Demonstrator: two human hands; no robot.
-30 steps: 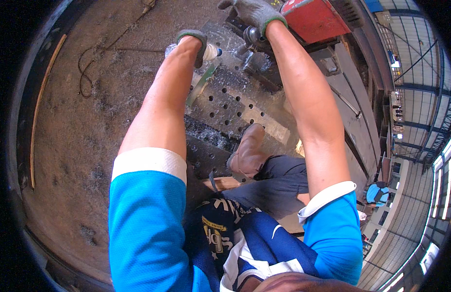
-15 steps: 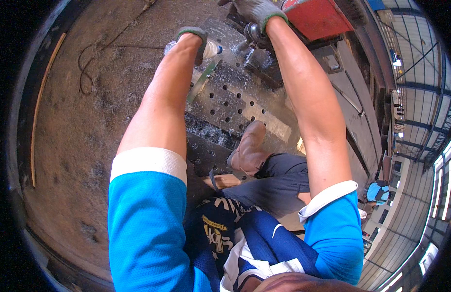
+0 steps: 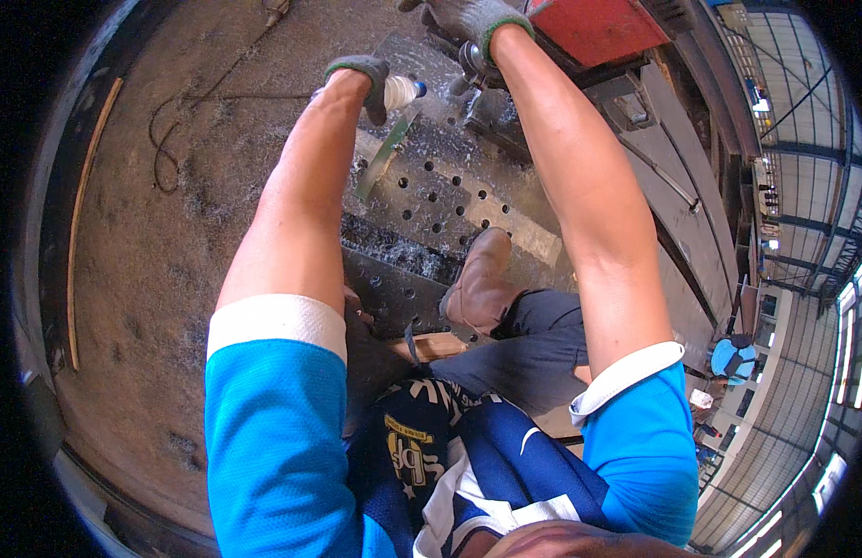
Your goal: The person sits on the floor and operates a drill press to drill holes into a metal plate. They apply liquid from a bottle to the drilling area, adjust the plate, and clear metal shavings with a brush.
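Bottle [image 3: 403,92] of whitish, see-through plastic is in the left hand [image 3: 362,79], above or on the steel plate [image 3: 417,197] with round holes; I cannot tell if it touches. It lies nearly on its side, with the blue cap [image 3: 420,89] toward the right and ring-like ribs on its body. I judge it to be light, with thin walls which give way when pressed, not fragile, but perhaps slippery if wet. The middle of the body, behind the cap, seems the best place to hold it, with gentle pressure. The left fingers [image 3: 375,105], in a grey glove, are bent around this part. The right hand [image 3: 464,20], also gloved, is beside a dark round metal part [image 3: 470,61]; its fingers reach the upper edge, so I cannot tell their grip.
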